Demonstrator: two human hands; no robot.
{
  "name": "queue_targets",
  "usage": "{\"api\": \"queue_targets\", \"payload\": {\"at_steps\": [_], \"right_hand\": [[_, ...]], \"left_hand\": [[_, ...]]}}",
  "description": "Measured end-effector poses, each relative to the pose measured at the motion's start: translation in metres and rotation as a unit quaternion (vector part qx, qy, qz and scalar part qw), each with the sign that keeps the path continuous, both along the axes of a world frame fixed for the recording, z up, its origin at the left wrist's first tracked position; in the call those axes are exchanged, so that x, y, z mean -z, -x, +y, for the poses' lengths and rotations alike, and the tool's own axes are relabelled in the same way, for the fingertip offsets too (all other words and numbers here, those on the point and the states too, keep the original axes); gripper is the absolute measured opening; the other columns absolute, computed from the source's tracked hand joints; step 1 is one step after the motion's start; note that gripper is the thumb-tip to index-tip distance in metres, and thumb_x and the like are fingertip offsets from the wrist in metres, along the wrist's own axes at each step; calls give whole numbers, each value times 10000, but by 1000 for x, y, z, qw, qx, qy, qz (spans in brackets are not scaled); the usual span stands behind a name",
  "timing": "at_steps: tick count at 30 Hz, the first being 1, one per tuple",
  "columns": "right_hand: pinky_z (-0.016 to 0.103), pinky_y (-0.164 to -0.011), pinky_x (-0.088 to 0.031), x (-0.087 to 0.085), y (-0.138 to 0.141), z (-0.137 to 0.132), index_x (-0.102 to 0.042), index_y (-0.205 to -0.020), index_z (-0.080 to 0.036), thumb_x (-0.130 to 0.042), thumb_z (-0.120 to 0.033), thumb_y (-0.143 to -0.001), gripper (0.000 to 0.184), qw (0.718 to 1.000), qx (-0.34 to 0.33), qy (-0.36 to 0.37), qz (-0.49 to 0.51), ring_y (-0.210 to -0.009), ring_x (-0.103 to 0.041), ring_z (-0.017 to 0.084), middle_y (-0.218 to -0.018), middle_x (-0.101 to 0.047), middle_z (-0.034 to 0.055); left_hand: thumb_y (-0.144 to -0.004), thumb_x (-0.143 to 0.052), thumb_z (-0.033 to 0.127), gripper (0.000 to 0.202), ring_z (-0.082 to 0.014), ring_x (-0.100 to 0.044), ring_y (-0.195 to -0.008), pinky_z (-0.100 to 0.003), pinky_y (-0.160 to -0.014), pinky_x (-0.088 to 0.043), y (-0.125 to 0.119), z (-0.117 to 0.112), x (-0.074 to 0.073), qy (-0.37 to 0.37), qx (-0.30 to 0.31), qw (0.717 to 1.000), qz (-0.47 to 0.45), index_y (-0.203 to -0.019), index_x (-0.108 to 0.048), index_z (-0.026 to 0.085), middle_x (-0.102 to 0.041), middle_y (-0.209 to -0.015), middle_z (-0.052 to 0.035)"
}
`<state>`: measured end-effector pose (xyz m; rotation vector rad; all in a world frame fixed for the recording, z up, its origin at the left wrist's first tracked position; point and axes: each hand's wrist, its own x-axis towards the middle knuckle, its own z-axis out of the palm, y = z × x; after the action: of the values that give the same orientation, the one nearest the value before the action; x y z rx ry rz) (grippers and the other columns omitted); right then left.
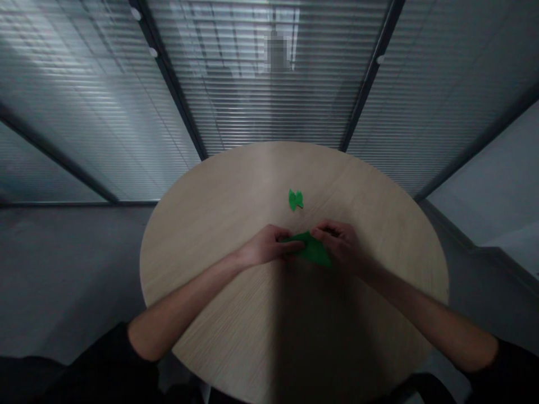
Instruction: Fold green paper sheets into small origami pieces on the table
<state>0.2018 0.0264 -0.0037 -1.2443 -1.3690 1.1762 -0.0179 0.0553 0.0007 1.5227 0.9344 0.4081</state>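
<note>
A green sheet of paper (314, 251), folded into a rough triangle, lies near the middle of a round wooden table (236, 196). My left hand (269, 245) pinches its left edge with curled fingers. My right hand (342, 242) presses and grips its right side, fingers bent over the fold. A small finished green paper figure (295, 199), shaped like a bow, sits on the table just beyond my hands, untouched.
The table stands against a glass wall with closed horizontal blinds (269, 84) and dark frames. Grey floor (63, 269) surrounds the table on the left and right. My dark sleeves show at the bottom corners.
</note>
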Motion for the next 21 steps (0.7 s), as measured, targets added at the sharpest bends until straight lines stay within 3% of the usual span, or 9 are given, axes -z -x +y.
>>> {"api": "queue_targets", "payload": {"at_steps": [13, 17, 21], "right_hand": [[269, -550, -402, 1, -5, 8, -701, -697, -187, -777, -469, -713, 293, 995, 95, 5, -9, -606, -520, 142, -669, -617, 13], [265, -529, -401, 3, -7, 9, -700, -711, -187, -757, -479, -729, 298, 994, 103, 6, -21, -596, -520, 145, -663, -621, 21], [262, -510, -382, 3, -5, 8, -692, -723, -187, -756, -493, -743, 312, 996, 89, 8, -19, -567, -503, 135, -643, -594, 4]], "left_hand": [[-932, -670, 485, 385, -146, -681, -689, -251, -618, -547, 20, 14, -10, 34, -46, 998, -37, -855, -738, 114, -730, -772, -65], [-963, -634, 471, 378, -137, -665, -661, -249, -603, -542, 17, 14, -10, 36, -91, 995, -35, -828, -687, 122, -703, -750, -54], [-995, -578, 519, 407, -141, -649, -642, -255, -582, -531, 8, 10, -10, 22, -102, 994, -33, -947, -673, 126, -667, -747, -36]]}}
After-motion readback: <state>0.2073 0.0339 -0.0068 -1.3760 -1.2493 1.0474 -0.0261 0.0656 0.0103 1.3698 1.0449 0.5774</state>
